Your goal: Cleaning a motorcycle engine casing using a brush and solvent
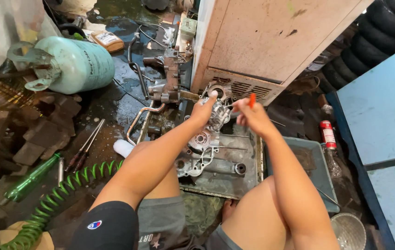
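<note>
A beige metal cabinet (271, 41) stands at the far end; just before it lies a shallow metal tray (248, 173) carrying a bare engine case half (199, 153), stripped and wet-looking. Above that, the left hand (203, 111) grips a smaller engine casting (219, 113), fingers pressed on it. The right hand (253, 115) pinches an orange-handled tool (252, 99); the casting is apparently mid-way through being worked on.

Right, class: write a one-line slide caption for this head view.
Left hand steadies a grey metal engine casing in a shallow metal tray while right hand holds an orange-handled tool.
</note>
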